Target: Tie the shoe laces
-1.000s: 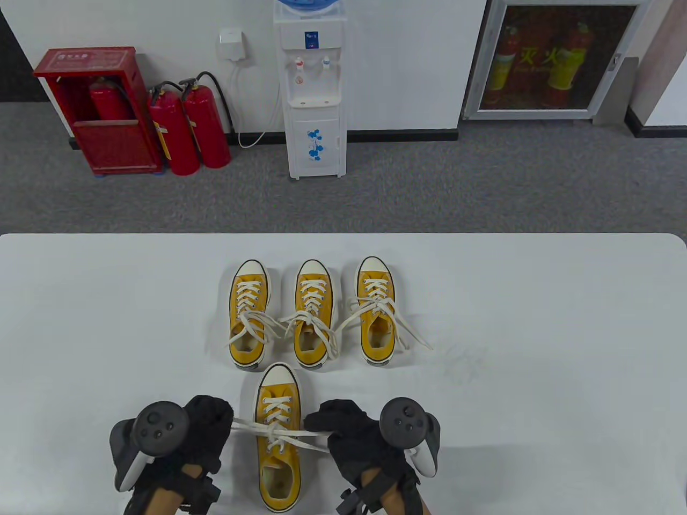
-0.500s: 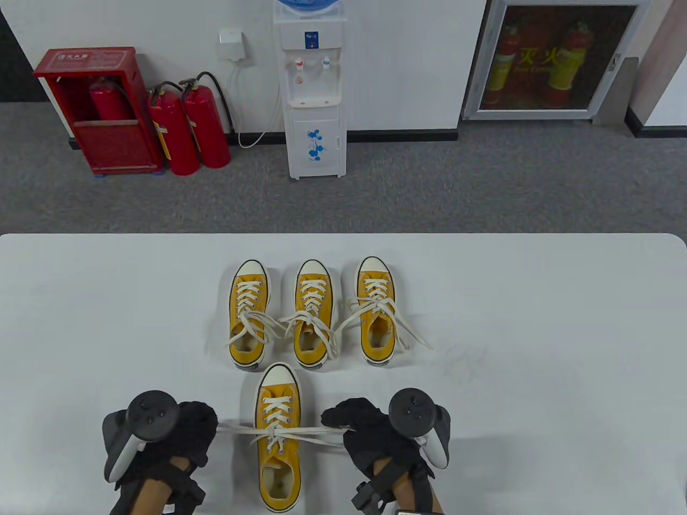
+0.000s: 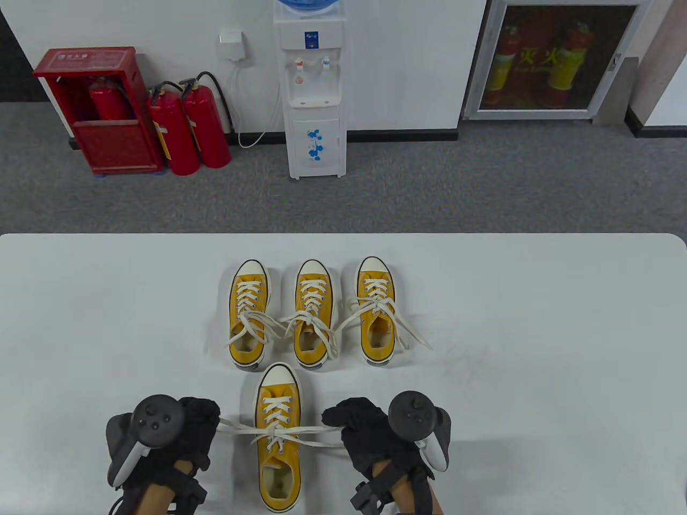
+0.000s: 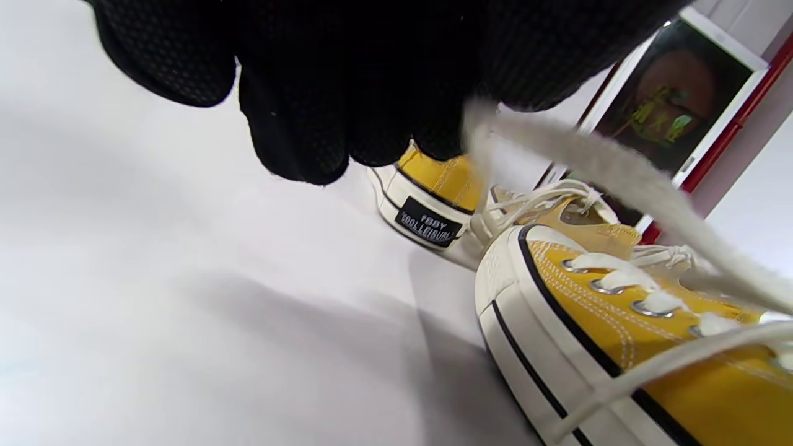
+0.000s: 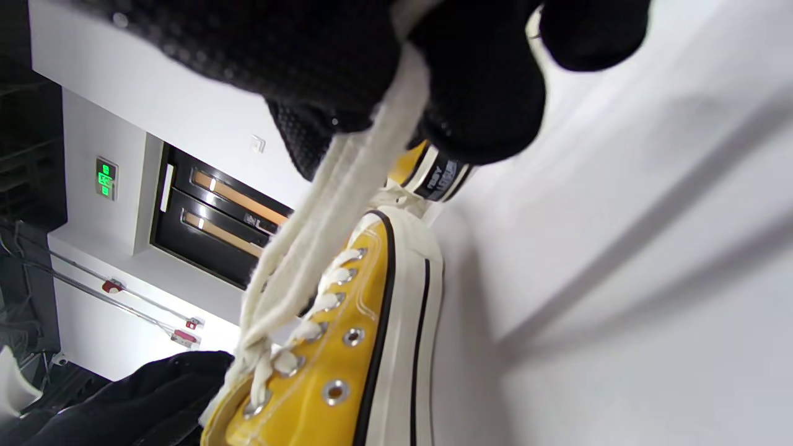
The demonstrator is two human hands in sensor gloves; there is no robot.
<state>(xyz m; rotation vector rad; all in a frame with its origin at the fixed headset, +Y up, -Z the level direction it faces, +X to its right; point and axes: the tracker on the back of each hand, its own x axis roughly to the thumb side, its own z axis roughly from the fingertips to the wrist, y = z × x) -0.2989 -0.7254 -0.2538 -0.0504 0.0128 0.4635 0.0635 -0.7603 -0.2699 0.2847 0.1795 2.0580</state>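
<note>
A yellow canvas shoe (image 3: 277, 434) with white laces lies near the table's front edge, toe pointing away. My left hand (image 3: 201, 421) sits just left of it and pinches a lace end (image 3: 236, 425) (image 4: 557, 155) pulled out sideways. My right hand (image 3: 343, 424) sits just right of it and grips a doubled lace (image 3: 316, 429) (image 5: 347, 192) between thumb and fingers (image 5: 483, 105). The laces cross in a knot (image 3: 275, 431) over the tongue and run taut to both hands. In the wrist views the near shoe (image 4: 619, 322) (image 5: 347, 353) fills the lower part.
Three more yellow shoes (image 3: 248, 314) (image 3: 313, 314) (image 3: 377, 311) stand in a row behind, their loose laces trailing on the white table (image 3: 536, 322). The table's far edge is at mid-frame; beyond it are carpet, a water dispenser (image 3: 314, 91) and red fire extinguishers (image 3: 188, 129).
Both hands have moved outward from the shoe, left hand leftward and right hand rightward, drawing the laces taut across the tongue. In the last half second they barely shifted.
</note>
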